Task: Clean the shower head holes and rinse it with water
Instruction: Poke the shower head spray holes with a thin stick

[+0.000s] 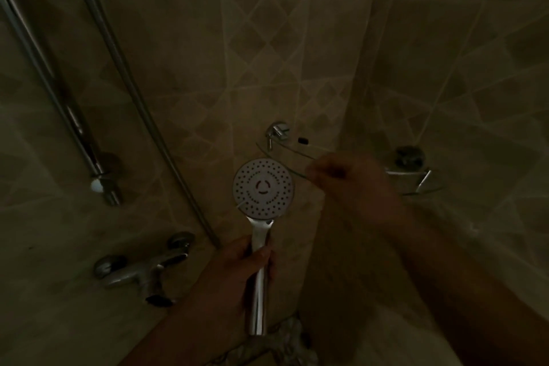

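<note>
While your left hand is wrapped around the chrome handle of the shower head, the white face with its rings of holes is turned up toward you, upright in front of the tiled corner and just below the glass corner shelf. Your right hand is raised beside the face, just to its right and overlapping the shelf's edge; its grip looks curled as if pinching something thin, but the light is too dim and the hand too blurred for you to tell whether it holds anything. A thin light sliver juts from the lower left edge of the face, and what it is cannot be made out. The holes look not yet rinsed, since no water is running. Watch the darkness first: you could miss clogged holes or poke beside them. Your right hand is close to the glass shelf, so a quick reach could knock it. The hose hangs slack on the left, and a hard pull could tug the handle out of your left-hand grip. Opening the mixer tap with the face aimed upward would likely spray you.
</note>
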